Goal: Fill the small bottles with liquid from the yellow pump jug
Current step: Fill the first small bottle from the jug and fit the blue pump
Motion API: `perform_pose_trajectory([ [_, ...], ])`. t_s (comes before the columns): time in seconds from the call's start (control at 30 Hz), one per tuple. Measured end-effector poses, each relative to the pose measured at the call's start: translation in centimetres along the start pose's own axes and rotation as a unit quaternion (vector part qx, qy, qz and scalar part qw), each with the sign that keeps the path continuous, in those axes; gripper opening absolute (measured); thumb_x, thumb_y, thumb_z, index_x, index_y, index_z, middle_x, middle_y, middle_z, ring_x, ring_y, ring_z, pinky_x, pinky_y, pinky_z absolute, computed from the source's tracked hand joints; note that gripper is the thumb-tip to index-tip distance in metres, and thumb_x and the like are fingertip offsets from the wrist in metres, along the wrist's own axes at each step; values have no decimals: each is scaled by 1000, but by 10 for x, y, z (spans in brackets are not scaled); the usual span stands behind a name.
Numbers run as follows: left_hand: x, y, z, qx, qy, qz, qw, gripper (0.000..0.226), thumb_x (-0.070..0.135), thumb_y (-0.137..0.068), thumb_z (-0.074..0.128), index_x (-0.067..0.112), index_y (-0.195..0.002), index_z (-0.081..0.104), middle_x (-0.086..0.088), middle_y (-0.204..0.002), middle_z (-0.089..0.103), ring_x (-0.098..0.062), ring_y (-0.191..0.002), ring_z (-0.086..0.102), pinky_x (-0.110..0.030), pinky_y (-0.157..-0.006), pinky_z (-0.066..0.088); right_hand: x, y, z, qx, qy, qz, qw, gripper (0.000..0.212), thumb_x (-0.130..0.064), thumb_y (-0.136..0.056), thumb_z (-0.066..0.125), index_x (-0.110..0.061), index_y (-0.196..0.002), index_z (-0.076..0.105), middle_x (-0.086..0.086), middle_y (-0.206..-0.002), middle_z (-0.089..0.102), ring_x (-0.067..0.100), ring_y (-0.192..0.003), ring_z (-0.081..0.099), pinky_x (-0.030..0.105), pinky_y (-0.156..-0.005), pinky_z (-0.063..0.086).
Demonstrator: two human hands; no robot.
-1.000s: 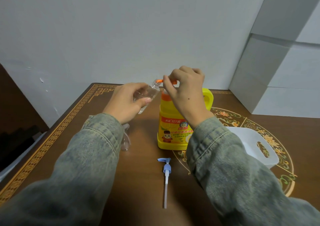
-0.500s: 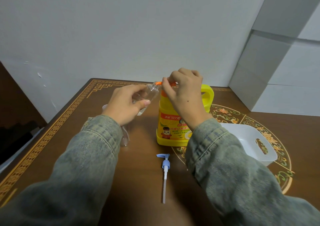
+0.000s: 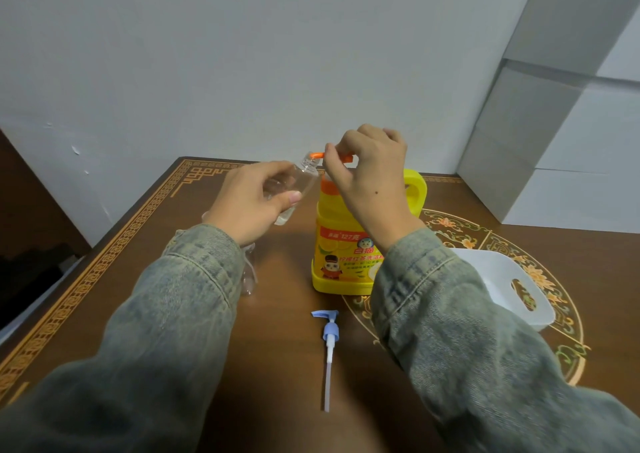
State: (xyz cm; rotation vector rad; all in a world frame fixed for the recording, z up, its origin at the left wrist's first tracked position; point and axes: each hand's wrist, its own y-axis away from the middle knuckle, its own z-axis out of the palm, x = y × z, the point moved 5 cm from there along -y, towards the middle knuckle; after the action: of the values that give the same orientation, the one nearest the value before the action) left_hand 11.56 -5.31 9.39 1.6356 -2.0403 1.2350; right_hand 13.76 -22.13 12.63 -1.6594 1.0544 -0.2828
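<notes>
The yellow pump jug (image 3: 341, 251) stands upright mid-table, its orange pump head (image 3: 317, 155) on top. My right hand (image 3: 369, 178) sits over that pump head, fingers curled on it. My left hand (image 3: 247, 201) grips a small clear bottle (image 3: 299, 178), tilted so its open neck meets the orange spout. A little clear liquid lies at the bottle's low end. Another clear bottle (image 3: 250, 274) lies on the table, partly hidden by my left sleeve.
A loose blue-and-white pump with a long tube (image 3: 329, 345) lies on the brown table (image 3: 284, 314) in front of the jug. A white plastic basket (image 3: 512, 279) stands to the right. White boxes (image 3: 561, 133) stack at the back right, against the wall.
Both hands stay at the pump head and the bottle stays at the spout. The camera view shifted slightly; no clear movement of the objects.
</notes>
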Motion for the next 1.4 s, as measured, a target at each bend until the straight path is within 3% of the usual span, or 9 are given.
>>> perform_pose_trajectory([
  [0.23,-7,10,5,-9,-2,-13,1000,38,15,-79,76,17,-117,67,5,-100,69,-14,-93,67,-39,-96,51,2,15,4,-3,4,-15,1000,27,-20,-85,68,-13,-61,56,-1,-65,53,20,-68,53,41,-88,39],
  [0.5,7,4,-6,4,3,-2,1000,33,15,-80,75,18,-112,69,4,-99,70,-15,-92,67,-36,-95,51,-1,0,-6,-17,8,-15,1000,27,-23,-89,65,-14,-64,59,0,-68,55,19,-68,53,48,-94,40],
  [0.9,3,5,-5,-5,-42,8,999,35,19,-80,75,19,-114,68,8,-98,68,-13,-94,65,-29,-94,48,0,9,-1,14,-9,-28,999,27,-18,-85,68,-12,-62,57,-1,-66,51,18,-66,49,47,-85,45],
  [1.03,-7,11,0,-15,-43,-7,999,41,31,-78,74,27,-119,66,13,-102,69,-13,-98,64,-40,-95,50,1,19,2,7,-6,-35,999,26,-17,-85,68,-13,-62,56,1,-65,51,22,-67,53,48,-86,45],
  [1.2,-1,6,-5,-13,-53,6,998,41,23,-81,75,20,-121,66,6,-105,70,-14,-101,64,-31,-97,48,-1,11,-1,-7,1,-29,1000,25,-21,-86,67,-13,-63,58,1,-67,54,21,-68,54,47,-93,42],
  [1.4,8,-4,-11,-9,-49,8,999,36,22,-81,74,19,-116,67,6,-102,69,-15,-99,65,-37,-99,49,-3,-2,-6,-9,14,-28,999,27,-23,-90,64,-13,-65,59,0,-69,55,18,-69,53,46,-99,38],
])
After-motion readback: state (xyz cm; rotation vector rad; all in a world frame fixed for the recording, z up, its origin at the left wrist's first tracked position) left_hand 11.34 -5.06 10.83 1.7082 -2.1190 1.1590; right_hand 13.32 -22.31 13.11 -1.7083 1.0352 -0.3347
